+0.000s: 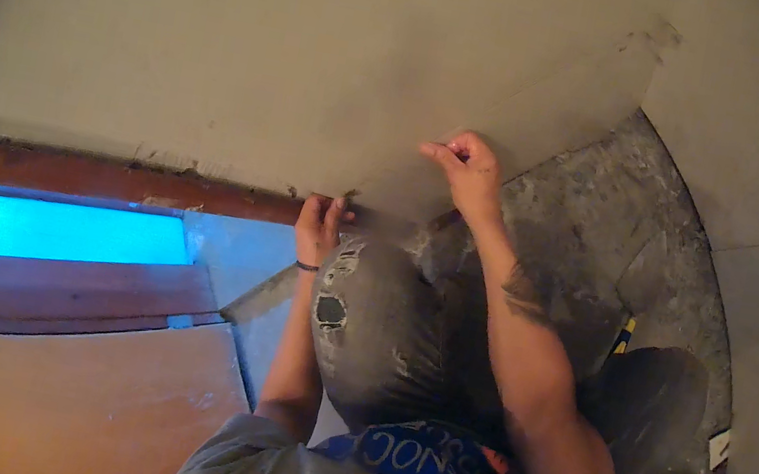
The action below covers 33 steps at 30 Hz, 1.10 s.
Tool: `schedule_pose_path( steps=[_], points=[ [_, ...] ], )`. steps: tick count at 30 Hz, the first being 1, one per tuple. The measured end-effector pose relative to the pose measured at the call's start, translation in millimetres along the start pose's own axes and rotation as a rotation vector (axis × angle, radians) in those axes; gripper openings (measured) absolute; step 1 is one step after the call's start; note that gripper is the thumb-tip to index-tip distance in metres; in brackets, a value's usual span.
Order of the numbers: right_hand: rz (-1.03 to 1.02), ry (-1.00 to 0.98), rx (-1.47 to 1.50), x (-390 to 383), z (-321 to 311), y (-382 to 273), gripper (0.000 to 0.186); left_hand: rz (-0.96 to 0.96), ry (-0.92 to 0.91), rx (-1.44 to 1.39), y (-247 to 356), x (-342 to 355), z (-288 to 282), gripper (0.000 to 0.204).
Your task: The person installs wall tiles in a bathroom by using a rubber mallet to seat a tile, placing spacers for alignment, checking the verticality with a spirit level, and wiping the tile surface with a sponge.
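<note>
My left hand (pixel 318 228) is at the end of a reddish-brown wooden frame (pixel 233 201), against the foot of the beige wall (pixel 228 58). Its fingers are bent together by a small dark spot; what they grip, if anything, I cannot make out. Farther right and higher, my right hand (pixel 468 173) is in front of the wall with thumb and forefinger pinched. Anything between those fingertips is too small to tell. My bent knee in worn grey trousers (pixel 383 329) is just below the left hand.
On the left, a bright blue-lit opening (pixel 75 234) shows beyond the frame, with a brown wooden panel (pixel 89 389) nearer me. Rough, stained grey floor (pixel 597 214) spreads to the right. A yellow-and-black tool (pixel 624 336) lies beside my other leg, and a small white piece (pixel 718 449) is by the right wall.
</note>
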State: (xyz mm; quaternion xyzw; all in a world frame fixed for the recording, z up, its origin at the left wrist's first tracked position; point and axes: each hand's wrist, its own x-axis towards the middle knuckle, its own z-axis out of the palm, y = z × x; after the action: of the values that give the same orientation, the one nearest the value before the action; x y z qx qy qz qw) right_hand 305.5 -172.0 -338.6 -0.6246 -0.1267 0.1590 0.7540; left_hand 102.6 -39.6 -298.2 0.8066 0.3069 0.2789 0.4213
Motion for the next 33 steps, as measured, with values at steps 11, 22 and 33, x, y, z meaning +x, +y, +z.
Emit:
schedule_pose_path(
  steps=[11, 22, 33],
  points=[
    [0.031, 0.026, -0.019, -5, -36, 16, 0.036, 0.02, 0.11, -0.099, 31, -21, 41, 0.014],
    [-0.001, -0.015, -0.111, -8, -19, -3, 0.031, -0.004, 0.152, -0.052, 17, -21, 15, 0.015],
    [-0.009, 0.02, 0.069, -8, -2, 20, 0.03, -0.026, 0.147, -0.005, 12, -11, 12, 0.01]
  ],
)
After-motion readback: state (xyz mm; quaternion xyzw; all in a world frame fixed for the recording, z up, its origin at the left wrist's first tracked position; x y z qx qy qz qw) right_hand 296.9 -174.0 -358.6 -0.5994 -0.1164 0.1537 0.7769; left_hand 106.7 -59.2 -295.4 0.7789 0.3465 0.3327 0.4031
